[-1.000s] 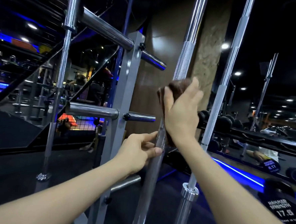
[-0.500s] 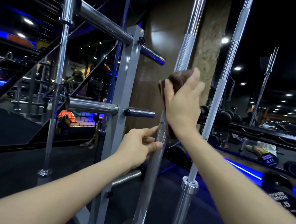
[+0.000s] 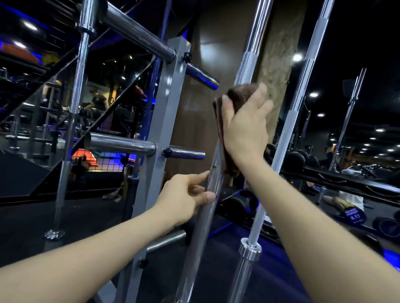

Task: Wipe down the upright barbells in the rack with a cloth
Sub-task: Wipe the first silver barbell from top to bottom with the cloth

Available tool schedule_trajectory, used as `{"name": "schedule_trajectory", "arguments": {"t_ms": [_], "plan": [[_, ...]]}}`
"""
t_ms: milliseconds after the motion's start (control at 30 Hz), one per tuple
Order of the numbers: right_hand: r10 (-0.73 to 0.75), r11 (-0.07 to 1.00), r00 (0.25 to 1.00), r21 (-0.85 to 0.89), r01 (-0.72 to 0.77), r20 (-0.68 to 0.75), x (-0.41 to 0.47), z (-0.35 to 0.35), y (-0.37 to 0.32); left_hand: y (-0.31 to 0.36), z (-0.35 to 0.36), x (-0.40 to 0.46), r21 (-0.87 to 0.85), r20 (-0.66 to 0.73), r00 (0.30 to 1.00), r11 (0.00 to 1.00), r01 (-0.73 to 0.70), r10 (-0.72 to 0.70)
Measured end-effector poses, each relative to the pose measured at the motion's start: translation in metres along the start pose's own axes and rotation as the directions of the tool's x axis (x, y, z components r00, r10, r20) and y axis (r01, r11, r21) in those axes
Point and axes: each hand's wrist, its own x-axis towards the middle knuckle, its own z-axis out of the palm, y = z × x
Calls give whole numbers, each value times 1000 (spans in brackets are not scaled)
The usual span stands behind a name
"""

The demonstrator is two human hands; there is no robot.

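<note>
- Two bare hands work on one upright barbell (image 3: pixel 218 176), the chrome bar standing nearest the camera, its foot in a round holder at the bottom edge of the view.
- Right hand (image 3: pixel 246 128) wraps a brown cloth (image 3: pixel 236 95) around that bar at mid-height — fingers curled over the cloth, thumb on the near side, the cloth bunched above the knuckles and hanging a little below the palm.
- Left hand (image 3: pixel 185 197) grips the same bar just below the cloth, thumb and fingers pinching the knurled shaft.
- Second upright barbell (image 3: pixel 289 124) stands just to the right, untouched, with its collar and sleeve low near the floor.
- Third bar (image 3: pixel 74 111) stands well apart at the left, beyond a grey rack post (image 3: pixel 164 137) with horizontal chrome pegs (image 3: pixel 122 144).
- Dumbbells (image 3: pixel 297 158) sit on a dark rack behind the right forearm — the room is dim, with blue strip light along the floor.
</note>
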Motion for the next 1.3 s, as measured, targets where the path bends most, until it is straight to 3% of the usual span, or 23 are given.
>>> {"name": "schedule_trajectory", "arguments": {"t_ms": [167, 267, 467, 567, 733, 833, 967, 1067, 1200, 1300], "plan": [[-16, 1000, 992, -21, 18, 129, -79, 7, 31, -1, 0, 0, 37, 1, 1000, 999, -6, 6], [-41, 998, 991, -48, 48, 129, -62, 2, 26, 2, 1, -1, 37, -11, 1000, 999, 1, 0], [20, 998, 999, 54, -22, 36, 17, -4, -2, -1, 1, 1, 8, -8, 1000, 1000, 15, -15], [-8, 1000, 1000, 26, 7, 30, -29, 4, 14, -3, 0, 3, 8, -15, 1000, 1000, 7, -7], [-38, 998, 983, -49, 48, 179, -83, 4, 37, -2, -1, 2, 51, -36, 999, 999, 12, -10], [-66, 996, 989, -45, 72, 129, -56, 1, 26, -1, 1, 2, 22, -27, 999, 999, 35, -35], [0, 1000, 999, 15, -1, 42, -4, -1, 6, -4, 2, 4, -11, -51, 999, 1000, 17, -18], [1, 1000, 999, 16, -1, 44, -25, 6, 15, -5, 2, 4, -26, -34, 999, 1000, 9, -10], [-12, 1000, 985, -16, 15, 175, -87, 9, 36, -3, -1, 2, 75, -21, 999, 997, -33, 35], [-43, 997, 969, -53, 57, 243, -84, 0, 37, 1, -3, -1, 102, -40, 999, 995, 1, 3]]}}
